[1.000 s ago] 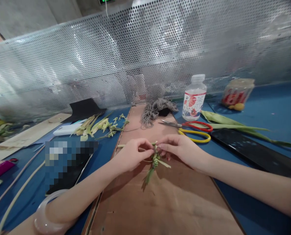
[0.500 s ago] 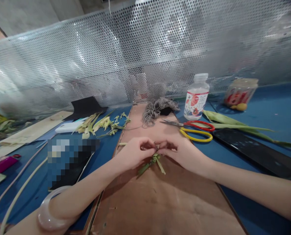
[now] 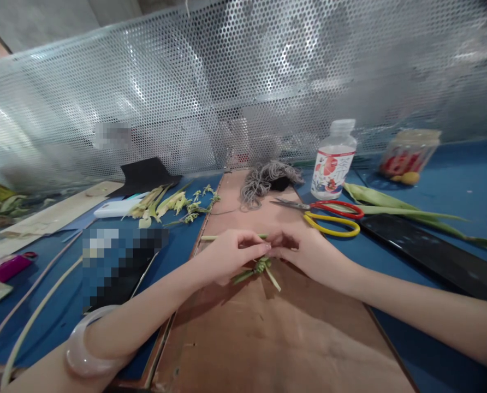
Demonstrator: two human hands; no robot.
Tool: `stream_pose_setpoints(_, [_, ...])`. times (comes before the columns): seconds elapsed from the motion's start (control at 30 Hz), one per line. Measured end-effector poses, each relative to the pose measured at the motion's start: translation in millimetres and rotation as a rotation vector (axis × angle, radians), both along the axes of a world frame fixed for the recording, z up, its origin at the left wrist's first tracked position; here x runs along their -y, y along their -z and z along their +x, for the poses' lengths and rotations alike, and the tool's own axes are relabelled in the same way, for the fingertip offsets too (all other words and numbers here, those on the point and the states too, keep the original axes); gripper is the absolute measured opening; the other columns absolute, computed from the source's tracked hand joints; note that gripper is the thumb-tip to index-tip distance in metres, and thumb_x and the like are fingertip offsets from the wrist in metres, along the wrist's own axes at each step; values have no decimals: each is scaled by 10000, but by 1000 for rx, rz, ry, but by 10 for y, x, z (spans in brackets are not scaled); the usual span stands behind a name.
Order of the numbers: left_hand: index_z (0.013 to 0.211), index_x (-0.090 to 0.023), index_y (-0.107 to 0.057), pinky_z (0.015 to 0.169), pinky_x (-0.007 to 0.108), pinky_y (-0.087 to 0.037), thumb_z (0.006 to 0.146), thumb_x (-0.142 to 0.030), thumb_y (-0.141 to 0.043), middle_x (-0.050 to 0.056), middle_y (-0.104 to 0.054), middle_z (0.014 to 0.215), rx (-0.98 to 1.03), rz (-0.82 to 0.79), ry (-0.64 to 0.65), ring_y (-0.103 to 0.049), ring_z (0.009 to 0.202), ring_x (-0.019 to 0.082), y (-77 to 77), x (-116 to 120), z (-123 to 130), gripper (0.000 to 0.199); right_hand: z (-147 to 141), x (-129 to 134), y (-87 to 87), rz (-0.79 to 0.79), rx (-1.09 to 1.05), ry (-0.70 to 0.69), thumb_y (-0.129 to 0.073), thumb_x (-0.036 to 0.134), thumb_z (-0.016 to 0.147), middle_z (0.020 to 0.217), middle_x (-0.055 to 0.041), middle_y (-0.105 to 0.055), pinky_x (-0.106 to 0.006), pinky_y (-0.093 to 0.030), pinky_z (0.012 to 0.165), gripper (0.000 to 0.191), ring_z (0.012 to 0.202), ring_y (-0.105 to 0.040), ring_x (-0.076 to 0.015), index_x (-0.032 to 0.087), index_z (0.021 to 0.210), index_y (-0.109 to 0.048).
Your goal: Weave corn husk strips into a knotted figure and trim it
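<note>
Over the brown board my two hands meet fingertip to fingertip. My left hand pinches with thumb and forefinger at the top of a small woven piece of green leaf strips. From the other side my right hand pinches at the same spot. Short strip ends stick out below the fingers, to the left and lower right. The exact grip point is covered by the fingertips. Behind the hands lies a thin pale-green stalk, partly hidden by them.
Scissors with red and yellow handles lie beyond my right hand, beside grey yarn. A bottle, a jar, long leaves and a phone stand or lie at right. Leaf scraps and another phone are at left.
The fingertips have drawn closer together, with my left thumb now against the right fingers. The leaf piece has turned slightly between them. The view has shifted a little.
</note>
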State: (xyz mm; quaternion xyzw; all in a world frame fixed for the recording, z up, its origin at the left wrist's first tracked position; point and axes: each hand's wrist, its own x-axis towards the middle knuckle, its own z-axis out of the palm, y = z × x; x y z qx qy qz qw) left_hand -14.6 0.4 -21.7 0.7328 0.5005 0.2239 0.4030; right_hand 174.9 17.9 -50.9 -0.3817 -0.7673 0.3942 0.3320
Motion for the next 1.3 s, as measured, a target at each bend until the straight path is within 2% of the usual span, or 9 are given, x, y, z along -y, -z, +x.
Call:
stream_pose_setpoints(0.13, [804, -150, -630, 584, 224, -409, 786, -410, -573, 19, -630, 722, 33, -46, -14, -548, 629, 109, 19, -29, 0, 267, -10, -2, 25, 7, -21, -14, -627, 318, 782, 806, -45, -684, -315, -457, 682, 142, 738, -610, -185, 214, 873, -660])
stream_pose_setpoints(0.3, [826, -146, -627, 508, 207, -364, 774, -415, -586, 20, -625, 714, 69, -116, -51, -522, 564, 92, 44, -38, -21, 276, -15, -5, 18, -21, -36, -44, -644, 333, 773, 809, -42, -684, -318, -453, 679, 149, 741, -608, -187, 221, 869, -665])
stream_pose_setpoints(0.43, [869, -145, -635, 547, 227, -404, 775, -437, -582, 45, -655, 772, 97, -170, -63, -566, 608, 112, 34, -24, -24, 311, -11, 3, -3, -35, -30, -57, -625, 294, 785, 822, -36, -684, -308, -447, 669, 120, 739, -604, -178, 217, 871, -660])
stream_pose_setpoints(0.6, [846, -140, -657, 635, 249, -430, 781, -404, -582, 53, -674, 808, 57, -89, -23, -592, 700, 136, 8, -23, -16, 283, -9, 2, 14, -15, -8, -34, -626, 307, 780, 740, -21, -648, -284, -421, 624, 98, 680, -564, -157, 210, 793, -638])
stream_pose_setpoints(0.83, [873, -144, -661, 645, 239, -433, 783, -379, -591, 48, -686, 824, 103, -163, -46, -605, 716, 131, -26, -8, 1, 261, 22, -23, 14, -83, -45, -111, -607, 314, 788, 674, 6, -579, -260, -395, 594, 131, 628, -508, -126, 202, 732, -570])
stream_pose_setpoints(0.93, [879, -147, -661, 576, 224, -413, 782, -405, -585, 48, -682, 807, 92, -183, -86, -599, 687, 132, -48, 3, 10, 286, 41, -37, -15, -150, -91, -146, -592, 302, 792, 673, 5, -574, -261, -404, 600, 123, 629, -514, -124, 198, 736, -560])
stream_pose_setpoints(1.17, [812, -141, -634, 600, 226, -436, 783, -372, -594, 36, -670, 748, 103, -145, -117, -595, 655, 119, -45, -13, 48, 236, 49, -45, -74, -223, -122, -167, -602, 360, 781, 698, -8, -579, -270, -435, 635, 179, 646, -531, -129, 198, 730, -544])
stream_pose_setpoints(1.3, [785, -147, -632, 619, 227, -444, 789, -352, -588, 28, -673, 751, 15, -1, -68, -600, 664, 120, -28, -17, 65, 210, 48, -47, -75, -234, -141, -175, -606, 341, 778, 675, 5, -562, -265, -422, 627, 170, 623, -515, -119, 193, 726, -541])
